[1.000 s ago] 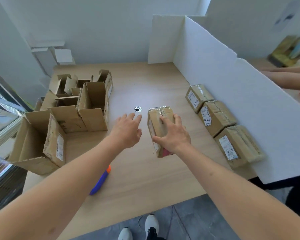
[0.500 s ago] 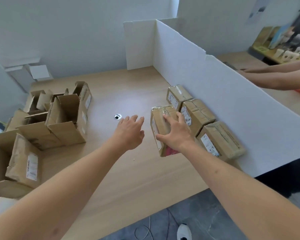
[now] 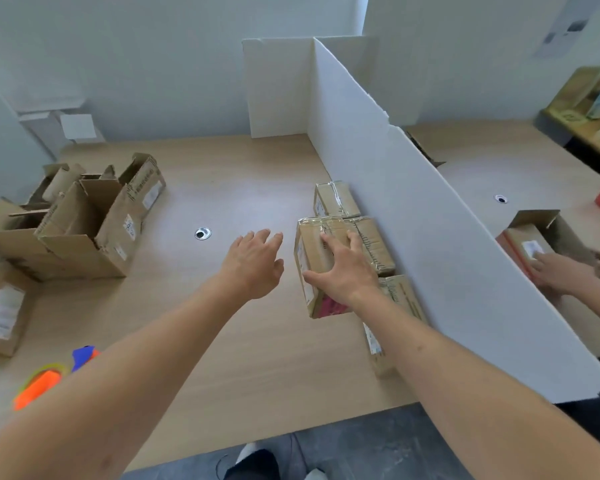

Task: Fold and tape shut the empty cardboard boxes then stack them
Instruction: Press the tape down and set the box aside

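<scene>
flanking white divider (image 3: 413, 216), open boxes (image 3: 80, 230) left

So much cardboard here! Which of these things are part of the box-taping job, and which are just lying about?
Part of the job:
- taped box gripped by the right hand
- left hand, open beside it
- three taped boxes in a row by the divider
- open boxes, still untaped
- tape roll

Just lying about:
- white divider
- table grommet
- blue-and-orange tool
</scene>
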